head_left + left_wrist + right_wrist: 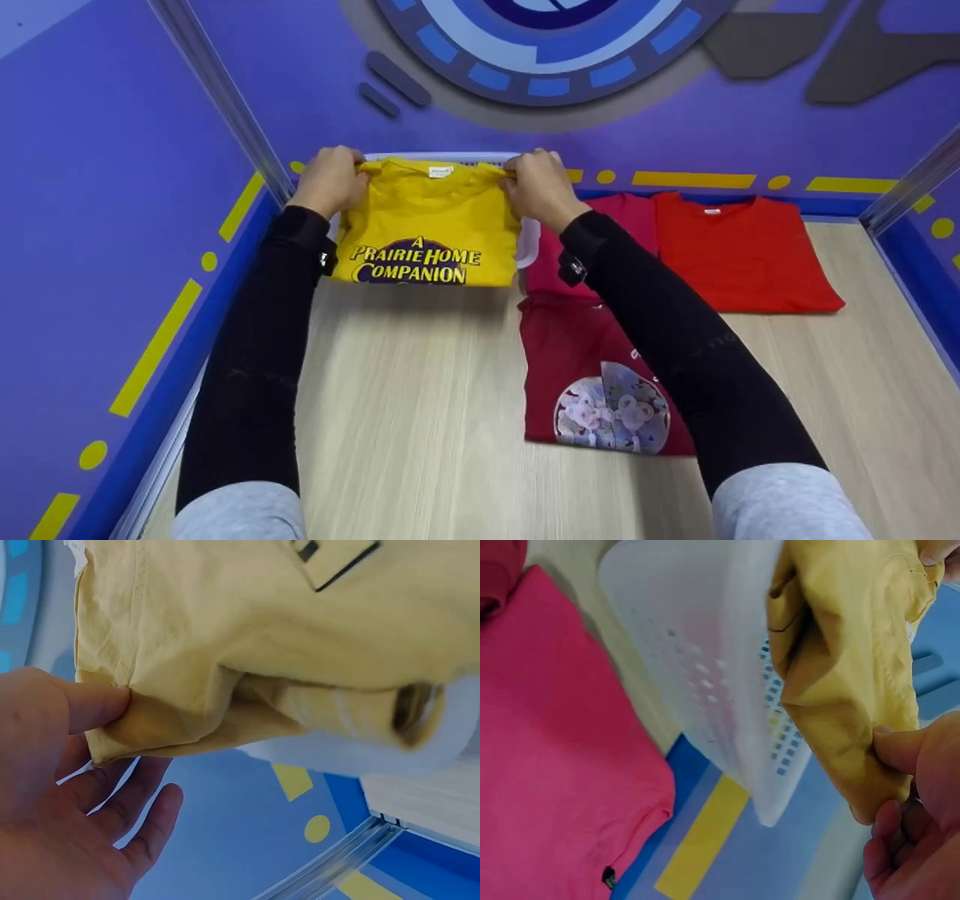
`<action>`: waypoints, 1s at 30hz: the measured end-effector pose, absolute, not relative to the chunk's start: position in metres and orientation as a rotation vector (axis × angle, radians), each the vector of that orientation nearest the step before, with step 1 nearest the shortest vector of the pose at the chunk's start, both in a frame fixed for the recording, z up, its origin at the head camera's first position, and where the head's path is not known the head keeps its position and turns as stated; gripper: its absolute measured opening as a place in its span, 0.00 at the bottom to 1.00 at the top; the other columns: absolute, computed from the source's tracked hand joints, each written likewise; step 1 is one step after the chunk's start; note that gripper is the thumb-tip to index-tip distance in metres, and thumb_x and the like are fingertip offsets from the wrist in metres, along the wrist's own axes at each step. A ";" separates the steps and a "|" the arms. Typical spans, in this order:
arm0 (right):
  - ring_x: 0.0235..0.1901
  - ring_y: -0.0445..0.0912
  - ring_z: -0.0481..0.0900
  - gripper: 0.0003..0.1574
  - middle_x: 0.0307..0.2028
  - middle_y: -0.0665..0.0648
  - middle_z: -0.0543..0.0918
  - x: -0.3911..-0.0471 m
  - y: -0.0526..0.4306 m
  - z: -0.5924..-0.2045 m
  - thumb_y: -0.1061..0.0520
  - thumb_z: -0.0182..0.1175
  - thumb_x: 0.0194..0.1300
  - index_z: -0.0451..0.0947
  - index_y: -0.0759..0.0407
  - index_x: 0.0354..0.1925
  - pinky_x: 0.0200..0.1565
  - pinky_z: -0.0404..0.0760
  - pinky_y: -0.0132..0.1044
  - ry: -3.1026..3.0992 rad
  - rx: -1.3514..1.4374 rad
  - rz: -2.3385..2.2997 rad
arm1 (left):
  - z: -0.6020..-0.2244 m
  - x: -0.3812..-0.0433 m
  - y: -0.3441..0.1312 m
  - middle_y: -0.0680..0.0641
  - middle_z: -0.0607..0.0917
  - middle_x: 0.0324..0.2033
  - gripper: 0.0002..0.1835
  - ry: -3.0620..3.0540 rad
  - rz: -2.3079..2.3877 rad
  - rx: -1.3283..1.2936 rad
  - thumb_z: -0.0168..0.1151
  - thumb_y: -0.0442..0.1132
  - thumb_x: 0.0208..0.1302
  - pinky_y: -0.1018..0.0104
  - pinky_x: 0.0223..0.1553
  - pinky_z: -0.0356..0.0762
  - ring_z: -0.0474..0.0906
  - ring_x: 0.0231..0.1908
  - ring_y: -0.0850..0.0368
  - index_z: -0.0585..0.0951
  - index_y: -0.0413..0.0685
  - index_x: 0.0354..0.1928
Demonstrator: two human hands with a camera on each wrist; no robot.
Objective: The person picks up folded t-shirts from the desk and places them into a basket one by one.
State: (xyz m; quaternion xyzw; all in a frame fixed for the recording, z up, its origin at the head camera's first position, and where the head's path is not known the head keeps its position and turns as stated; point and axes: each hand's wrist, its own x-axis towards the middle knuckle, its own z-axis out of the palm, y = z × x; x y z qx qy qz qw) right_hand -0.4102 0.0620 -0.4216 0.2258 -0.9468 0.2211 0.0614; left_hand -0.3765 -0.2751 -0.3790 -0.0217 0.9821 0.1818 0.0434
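Observation:
A folded yellow T-shirt (427,217) with "A Prairie Home Companion" lettering hangs in front of and over a white plastic basket (529,244). My left hand (330,182) pinches its upper left corner between thumb and fingers. At the opposite upper corner, my right hand (544,187) pinches the cloth the same way. In the left wrist view the thumb presses on the yellow T-shirt (172,637), with the other fingers behind or below it. The basket's perforated wall (682,652) shows beside the shirt in the right wrist view; most of its inside is hidden.
Right of the basket lie a folded pink shirt (555,274), partly behind my right arm, and a folded red shirt (750,255). A dark red shirt (547,360) with a round print lies nearer me. Blue panels (112,187) wall the wooden table (405,420).

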 end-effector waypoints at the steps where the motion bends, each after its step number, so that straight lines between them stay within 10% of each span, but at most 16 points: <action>1: 0.59 0.63 0.82 0.19 0.58 0.63 0.92 -0.411 0.061 -0.424 0.52 0.64 0.83 0.89 0.58 0.63 0.68 0.72 0.56 -2.874 0.676 0.655 | -0.382 -0.378 -0.274 0.33 0.81 0.73 0.25 3.010 0.534 -0.064 0.53 0.43 0.86 0.40 0.74 0.75 0.78 0.70 0.34 0.79 0.40 0.75; 30: 0.52 0.64 0.89 0.15 0.47 0.66 0.94 -0.418 0.041 -0.469 0.55 0.64 0.78 0.92 0.64 0.50 0.68 0.78 0.57 -2.989 0.731 0.199 | -0.442 -0.389 -0.253 0.31 0.82 0.66 0.19 2.873 0.356 -0.125 0.60 0.32 0.78 0.43 0.69 0.77 0.78 0.63 0.37 0.82 0.33 0.66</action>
